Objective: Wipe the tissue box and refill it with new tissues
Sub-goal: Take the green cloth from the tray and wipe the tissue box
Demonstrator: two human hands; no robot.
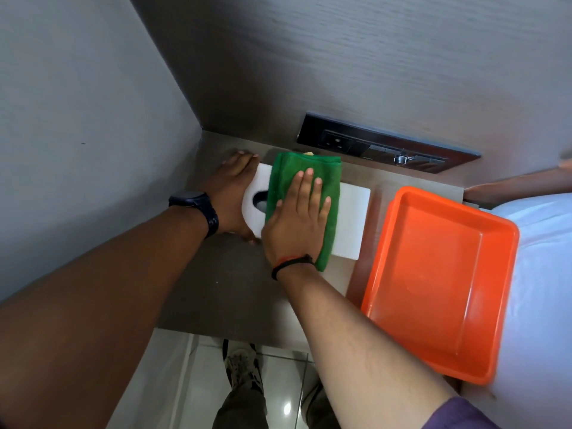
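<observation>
A white tissue box lies flat on the brown bedside shelf, its dark oval slot partly showing at the left end. A folded green cloth is spread across the box's top. My right hand lies flat on the cloth, fingers together, pressing it onto the box. My left hand, with a dark watch on the wrist, grips the box's left end, fingers over the far edge and thumb at the near edge. No tissues are visible.
An empty orange plastic tub sits right of the box, overhanging the shelf's front. A black socket and switch panel is set in the back wall. A grey wall closes the left side. White bedding lies at far right.
</observation>
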